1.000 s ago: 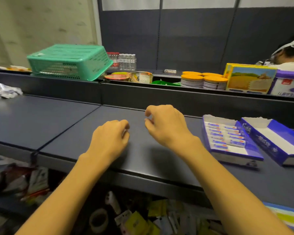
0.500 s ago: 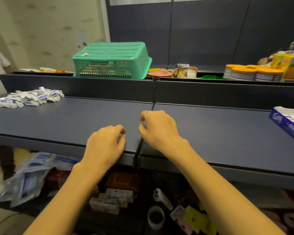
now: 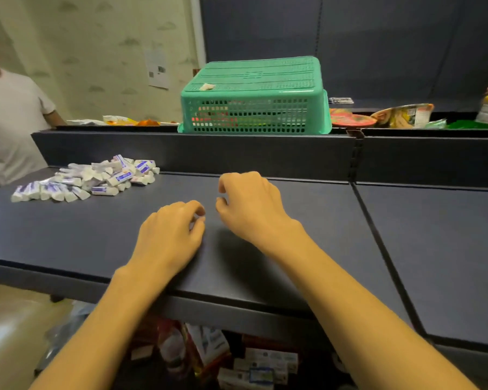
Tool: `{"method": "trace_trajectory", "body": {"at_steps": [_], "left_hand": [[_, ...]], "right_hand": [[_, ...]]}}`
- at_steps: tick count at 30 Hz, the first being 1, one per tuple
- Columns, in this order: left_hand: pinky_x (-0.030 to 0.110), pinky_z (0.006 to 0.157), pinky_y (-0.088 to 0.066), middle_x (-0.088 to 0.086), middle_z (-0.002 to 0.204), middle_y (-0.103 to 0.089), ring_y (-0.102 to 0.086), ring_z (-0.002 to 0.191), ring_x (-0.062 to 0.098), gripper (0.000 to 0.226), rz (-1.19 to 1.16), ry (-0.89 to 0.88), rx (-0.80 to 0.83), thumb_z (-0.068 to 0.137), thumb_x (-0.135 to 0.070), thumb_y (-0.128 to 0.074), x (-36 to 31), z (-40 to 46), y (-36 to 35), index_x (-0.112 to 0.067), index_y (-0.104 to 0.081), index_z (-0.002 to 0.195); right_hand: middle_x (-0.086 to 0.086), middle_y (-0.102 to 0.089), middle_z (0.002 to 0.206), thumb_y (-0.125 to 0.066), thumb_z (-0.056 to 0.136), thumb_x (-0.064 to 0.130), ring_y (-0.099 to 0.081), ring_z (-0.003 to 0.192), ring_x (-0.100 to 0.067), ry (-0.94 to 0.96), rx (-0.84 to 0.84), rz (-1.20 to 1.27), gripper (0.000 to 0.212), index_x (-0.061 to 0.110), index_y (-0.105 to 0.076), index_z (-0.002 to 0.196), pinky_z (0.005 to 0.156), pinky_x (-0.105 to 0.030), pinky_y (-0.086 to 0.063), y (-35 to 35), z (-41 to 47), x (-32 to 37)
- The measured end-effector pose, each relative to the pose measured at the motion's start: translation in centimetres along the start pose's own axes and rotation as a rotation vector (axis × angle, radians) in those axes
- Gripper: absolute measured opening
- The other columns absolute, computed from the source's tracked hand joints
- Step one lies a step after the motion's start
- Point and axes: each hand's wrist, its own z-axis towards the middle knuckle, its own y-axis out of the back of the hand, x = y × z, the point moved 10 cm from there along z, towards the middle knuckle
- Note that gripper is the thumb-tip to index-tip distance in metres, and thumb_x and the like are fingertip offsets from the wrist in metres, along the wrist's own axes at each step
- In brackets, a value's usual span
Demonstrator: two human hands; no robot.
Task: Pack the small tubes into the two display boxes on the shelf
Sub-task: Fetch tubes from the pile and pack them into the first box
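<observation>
Head view shows both hands over the dark shelf [image 3: 265,266], close together, holding nothing. Left hand [image 3: 171,235] has its fingers loosely curled, thumb near forefinger; right hand [image 3: 251,204] is likewise loosely curled just beside it. Tubes [image 3: 88,180] lie heaped on the shelf well off to the left of the left hand, white with blue labels too small to read. Beyond both hands an upturned green basket [image 3: 254,97] sits on the upper ledge.
</observation>
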Motion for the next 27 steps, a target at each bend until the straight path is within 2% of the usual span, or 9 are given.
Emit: {"method": "trace_trajectory", "body": {"at_steps": [7, 14, 18, 23, 27], "left_hand": [[0.035, 0.075, -0.046, -0.003, 0.100, -0.067, -0.060, 0.094, 0.024, 0.016, -0.059, -0.022, 0.006, 0.090, -0.027, -0.053, 9.2, 4.2, 0.3, -0.024, -0.062, 0.103], [0.036, 0.076, -0.049, -0.004, 0.095, -0.068, -0.061, 0.093, 0.024, 0.013, -0.164, -0.239, -0.003, 0.088, -0.024, -0.057, 15.7, 7.9, 0.8, -0.023, -0.064, 0.099], [0.040, 0.076, -0.051, -0.003, 0.094, -0.069, -0.062, 0.091, 0.026, 0.014, -0.207, -0.359, 0.045, 0.087, -0.023, -0.058, 20.1, 9.1, 1.2, -0.022, -0.066, 0.099], [0.041, 0.075, -0.051, -0.002, 0.092, -0.068, -0.061, 0.089, 0.025, 0.013, -0.231, -0.387, 0.110, 0.088, -0.025, -0.057, 25.7, 10.6, 2.0, -0.026, -0.065, 0.098], [0.039, 0.075, -0.050, -0.003, 0.092, -0.068, -0.061, 0.091, 0.026, 0.012, -0.262, -0.355, 0.100, 0.088, -0.028, -0.058, 29.3, 12.1, 3.2, -0.028, -0.065, 0.098]], "right_hand": [[-0.013, -0.061, 0.100, -0.051, 0.089, 0.017, -0.054, 0.094, -0.038, -0.055, 0.026, -0.059, 0.018, 0.009, -0.058, 0.104, 0.066, -0.035, -0.036, -3.8, 5.4, 3.8], [-0.012, -0.062, 0.107, -0.051, 0.090, 0.020, -0.055, 0.098, -0.037, -0.215, -0.019, -0.118, 0.021, 0.011, -0.059, 0.108, 0.070, -0.036, -0.041, -7.7, 9.0, 9.0], [-0.012, -0.060, 0.109, -0.052, 0.090, 0.023, -0.055, 0.100, -0.036, -0.412, -0.040, -0.058, 0.023, 0.013, -0.059, 0.109, 0.074, -0.038, -0.045, -10.4, 9.5, 11.4], [-0.010, -0.063, 0.110, -0.055, 0.086, 0.025, -0.057, 0.103, -0.034, -0.601, -0.040, 0.047, 0.024, 0.019, -0.063, 0.108, 0.081, -0.037, -0.046, -13.8, 9.9, 13.0], [-0.010, -0.063, 0.111, -0.055, 0.085, 0.022, -0.057, 0.102, -0.034, -0.635, -0.062, 0.054, 0.022, 0.020, -0.065, 0.105, 0.074, -0.033, -0.042, -14.5, 11.9, 14.2]]}}
